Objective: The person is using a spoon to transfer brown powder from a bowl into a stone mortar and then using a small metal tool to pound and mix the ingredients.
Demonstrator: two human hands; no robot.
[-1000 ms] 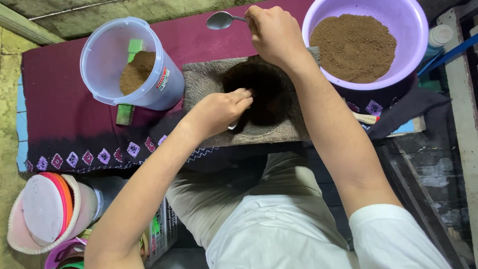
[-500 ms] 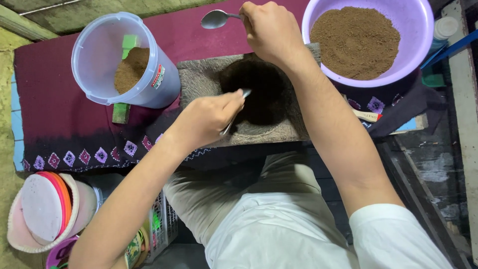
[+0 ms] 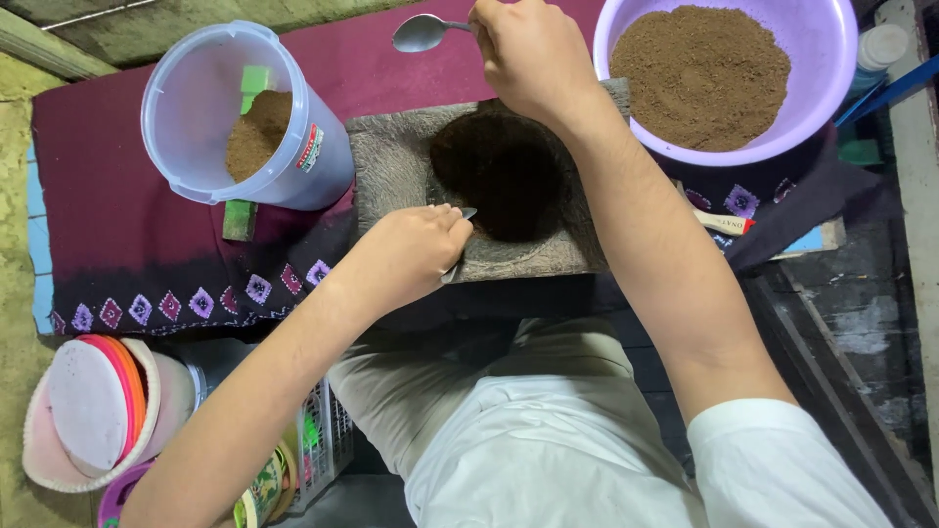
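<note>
Hands at a stone mortar (image 3: 411, 171): your right hand (image 3: 533, 59) was clamped on a metal spoon (image 3: 423, 31), its bowl jutting out to that hand's left, beyond the mortar's far edge. Your left hand (image 3: 411, 256) was closed on a small metal tool (image 3: 460, 240) at the mortar's near rim, beside the dark hollow. A purple bowl (image 3: 831, 59) of brown powder stood right of your right hand; a clear tub (image 3: 210, 98) stood left of it.

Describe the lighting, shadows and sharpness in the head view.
Head view: soft, even light, no harsh glare; the stone mortar hollow reads nearly black; the spoon shows a mild sheen; both hands, left and right, look sharp; the lower corners are dim.
</note>
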